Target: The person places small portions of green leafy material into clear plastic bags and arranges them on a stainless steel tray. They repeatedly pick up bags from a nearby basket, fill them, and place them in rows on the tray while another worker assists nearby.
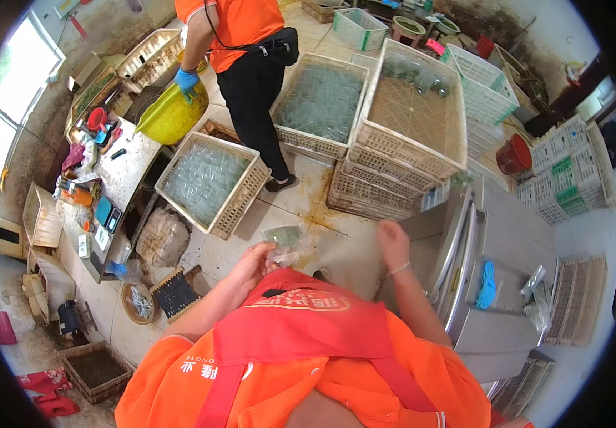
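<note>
My left hand [256, 263] grips the near end of a clear plastic bag [284, 237] with something green and finely cut in its far part. The bag hangs in front of my red apron [300, 326], above the tiled floor. To the right, my right hand [394, 245] is raised beside a stainless-steel machine [506, 235], its fingers curled; whether it touches the metal or has anything in it is hidden. On the steel top lie a blue glove [486, 284] and some clear plastic bags [537, 299].
A co-worker in orange [249, 69] stands ahead, blue-gloved hand on a yellow tub [174, 115]. Crates of clear bags [209, 176] [318, 101] and a tall crate stack [409, 123] surround that person. At left is a cluttered table [126, 171]; below it lies a wrapped lump [162, 238].
</note>
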### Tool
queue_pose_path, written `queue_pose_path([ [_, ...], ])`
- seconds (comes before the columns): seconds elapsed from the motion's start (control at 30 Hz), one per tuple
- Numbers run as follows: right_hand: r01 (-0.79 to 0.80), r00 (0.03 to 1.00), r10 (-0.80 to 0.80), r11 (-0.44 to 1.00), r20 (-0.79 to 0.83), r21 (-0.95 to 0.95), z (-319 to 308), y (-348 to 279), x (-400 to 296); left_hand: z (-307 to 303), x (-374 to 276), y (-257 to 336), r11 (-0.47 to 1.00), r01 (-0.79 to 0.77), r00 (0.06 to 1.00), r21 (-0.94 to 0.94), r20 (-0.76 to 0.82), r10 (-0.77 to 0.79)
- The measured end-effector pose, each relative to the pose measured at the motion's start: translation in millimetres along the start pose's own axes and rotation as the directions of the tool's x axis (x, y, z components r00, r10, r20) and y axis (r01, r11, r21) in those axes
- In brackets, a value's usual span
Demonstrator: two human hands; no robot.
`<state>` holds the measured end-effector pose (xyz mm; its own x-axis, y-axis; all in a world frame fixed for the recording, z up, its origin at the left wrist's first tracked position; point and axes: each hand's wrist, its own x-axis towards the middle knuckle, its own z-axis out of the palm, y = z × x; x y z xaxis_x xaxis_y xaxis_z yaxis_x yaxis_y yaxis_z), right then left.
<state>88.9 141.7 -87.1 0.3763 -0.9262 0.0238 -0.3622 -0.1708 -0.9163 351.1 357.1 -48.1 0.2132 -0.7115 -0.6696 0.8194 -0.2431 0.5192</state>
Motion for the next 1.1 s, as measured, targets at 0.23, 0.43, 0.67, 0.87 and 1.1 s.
queue_pose_path([
  [0.23, 0.036, 0.998, -0.006, 0.882, 0.066, -0.469, 45, -37, 209, -45, 59, 53, 0.980, -0.083, 0.988, -0.179, -0.144, 0.057],
  [0.43, -0.025, 0.998, 0.067, 0.618, 0.021, -0.786, 83, 12, 329, -47, 135, 143, 0.981, -0.139, 0.959, -0.137, -0.264, 0.100],
  [0.67, -0.041, 0.963, 0.264, 0.359, 0.059, -0.933, 95, 18, 357, -50, 194, 255, 0.975, -0.194, 0.966, -0.113, -0.193, 0.170],
  [0.87, -0.031, 0.972, 0.231, 0.322, 0.047, -0.946, 95, 30, 358, -50, 223, 297, 0.965, -0.241, 0.964, -0.106, -0.143, 0.225],
  [1.1, 0.019, 0.979, 0.186, 0.318, 0.082, -0.948, 97, 39, 362, -86, 231, 292, 0.961, -0.209, 0.969, -0.179, -0.172, 0.178],
])
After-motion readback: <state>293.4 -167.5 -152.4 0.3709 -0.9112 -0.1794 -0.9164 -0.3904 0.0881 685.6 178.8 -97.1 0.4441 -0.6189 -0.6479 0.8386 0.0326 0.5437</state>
